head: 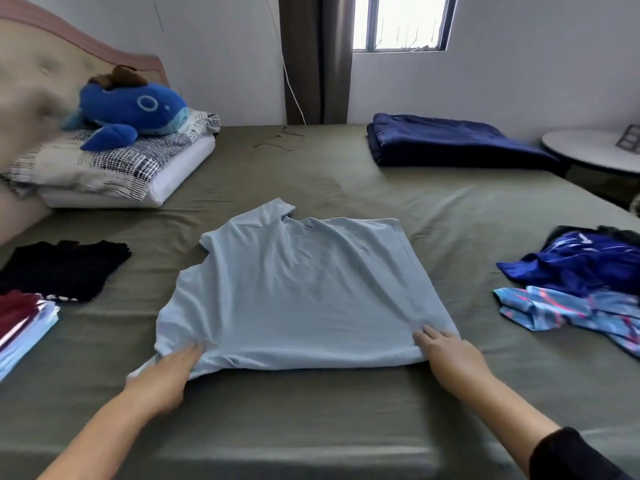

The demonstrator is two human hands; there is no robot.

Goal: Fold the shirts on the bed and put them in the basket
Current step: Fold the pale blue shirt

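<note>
The left hand (166,374) is resting on the near left corner of a pale blue shirt (294,289), fingers stretched fairly straight and pressing on the hem, with a little cloth bunching under the fingertips. The right hand (446,351) is lying flat on the near right corner, fingers straight and slightly spread. The two hands are sitting well apart, one at each end of the hem.

The shirt is lying in the middle of the bed (311,410), soft and thin, lightly creased, one sleeve folded in near the collar. The sheet is looking smooth, matte and olive-grey. To the left, a flat black shirt (62,268) and a neat folded stack (24,323) are sitting near the edge. To the right, shiny blue garments (575,289) are lying crumpled in a loose heap.
</note>
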